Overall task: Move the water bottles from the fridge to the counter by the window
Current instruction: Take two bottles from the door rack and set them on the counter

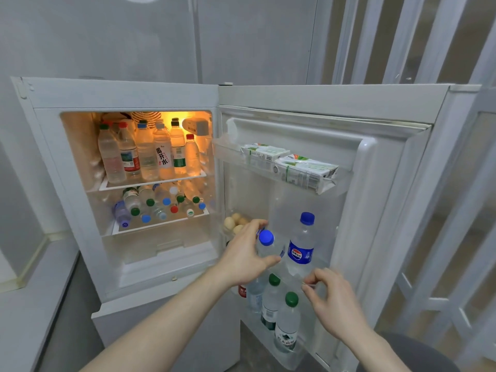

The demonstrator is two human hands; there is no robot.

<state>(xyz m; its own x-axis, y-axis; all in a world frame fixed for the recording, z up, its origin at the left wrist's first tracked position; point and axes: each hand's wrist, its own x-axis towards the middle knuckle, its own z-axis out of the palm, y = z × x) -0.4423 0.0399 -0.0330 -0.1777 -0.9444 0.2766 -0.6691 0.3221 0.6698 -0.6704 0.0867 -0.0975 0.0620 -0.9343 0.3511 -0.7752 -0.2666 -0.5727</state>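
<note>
The small white fridge stands open, its door swung to the right. My left hand grips a blue-capped water bottle at the door's lower shelf. Beside it stands a second blue-capped bottle with a blue label. My right hand hovers just below that bottle, fingers curled and pinched, holding nothing that I can see. Green-capped bottles stand in the bottom door rack. Several upright bottles fill the top inner shelf; several more lie on the middle shelf.
Two milk cartons lie in the upper door rack. Eggs sit in a door tray behind my left hand. A grey counter runs along the left beside the fridge. White slatted panels stand close on the right.
</note>
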